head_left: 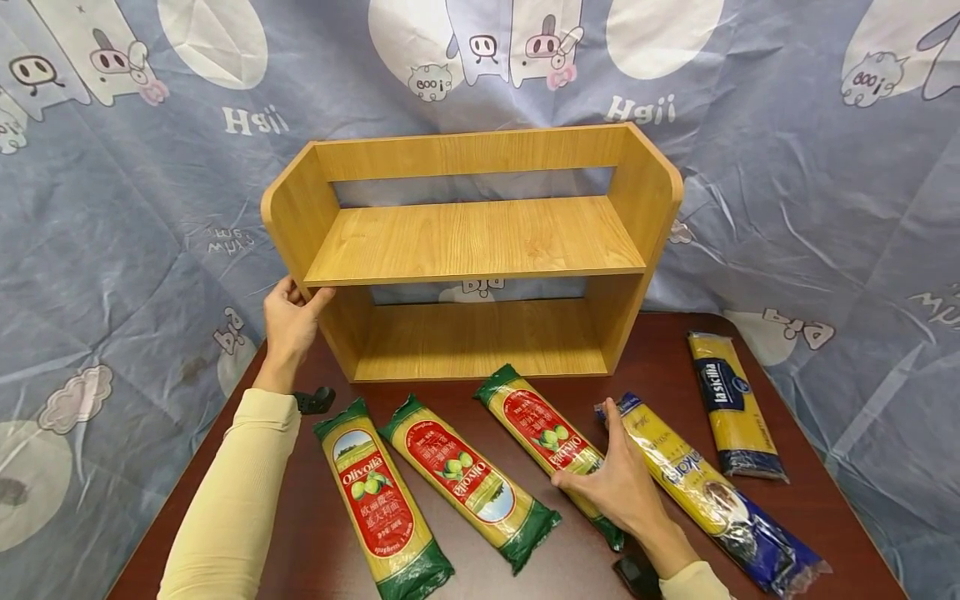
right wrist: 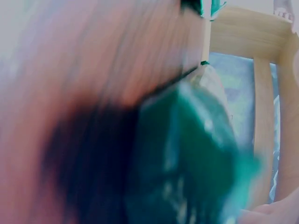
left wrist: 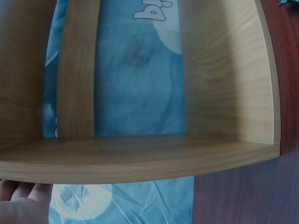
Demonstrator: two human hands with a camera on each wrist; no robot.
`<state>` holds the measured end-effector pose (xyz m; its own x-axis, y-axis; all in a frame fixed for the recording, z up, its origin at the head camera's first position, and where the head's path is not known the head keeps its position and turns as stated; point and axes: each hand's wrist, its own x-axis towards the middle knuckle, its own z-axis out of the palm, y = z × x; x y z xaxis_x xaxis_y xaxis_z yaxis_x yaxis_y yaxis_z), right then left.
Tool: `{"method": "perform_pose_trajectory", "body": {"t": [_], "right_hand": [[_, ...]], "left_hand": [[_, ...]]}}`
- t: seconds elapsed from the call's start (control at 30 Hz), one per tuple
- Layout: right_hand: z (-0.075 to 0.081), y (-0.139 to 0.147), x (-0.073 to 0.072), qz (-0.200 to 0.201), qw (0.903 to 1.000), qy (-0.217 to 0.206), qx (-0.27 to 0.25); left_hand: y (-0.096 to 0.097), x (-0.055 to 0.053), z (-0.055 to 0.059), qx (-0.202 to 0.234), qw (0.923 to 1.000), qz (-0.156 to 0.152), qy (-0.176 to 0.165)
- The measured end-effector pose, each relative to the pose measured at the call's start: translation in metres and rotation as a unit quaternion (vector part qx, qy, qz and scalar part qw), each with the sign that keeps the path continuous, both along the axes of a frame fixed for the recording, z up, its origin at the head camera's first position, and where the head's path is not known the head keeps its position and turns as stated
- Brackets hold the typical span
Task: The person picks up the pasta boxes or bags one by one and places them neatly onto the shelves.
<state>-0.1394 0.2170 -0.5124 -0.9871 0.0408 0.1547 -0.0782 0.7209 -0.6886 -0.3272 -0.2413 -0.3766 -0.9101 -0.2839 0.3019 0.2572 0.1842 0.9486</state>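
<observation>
A two-tier wooden shelf (head_left: pixel 480 237) stands at the back of the table. My left hand (head_left: pixel 291 325) grips its left side panel, thumb on the front edge and fingers around the outer side; in the left wrist view, some fingers show beside that panel (left wrist: pixel 140 170). Over an Olivoilà spaghetti pack (head_left: pixel 536 421), my right hand (head_left: pixel 626 483) spreads its thumb and straight fingers. Whether it touches the pack is unclear. The right wrist view is blurred, with the pack's green end (right wrist: pixel 187 158) close up.
Two more Olivoilà spaghetti packs (head_left: pixel 375 500) (head_left: pixel 468 479) lie to the left on the dark red table (head_left: pixel 300 533). Right of my right hand are a blue-and-yellow pasta pack (head_left: pixel 712 500) and a La Sicilia pasta pack (head_left: pixel 735 404). A patterned cloth (head_left: pixel 150 208) hangs behind.
</observation>
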Motion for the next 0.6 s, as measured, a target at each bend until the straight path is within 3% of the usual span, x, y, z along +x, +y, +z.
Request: {"method": "perform_pose_trajectory", "body": {"t": [0.23,0.6], "right_hand": [[-0.009,0.000,-0.001,0.005,0.9999,0.002,-0.013],[-0.021,-0.001,-0.004,-0.001,1.0000,0.002,-0.007]], "left_hand": [[0.001,0.002,0.001,-0.006,0.9999,0.008,0.002],[0.001,-0.006,-0.002,0.009,0.9992,0.038,-0.001]]}}
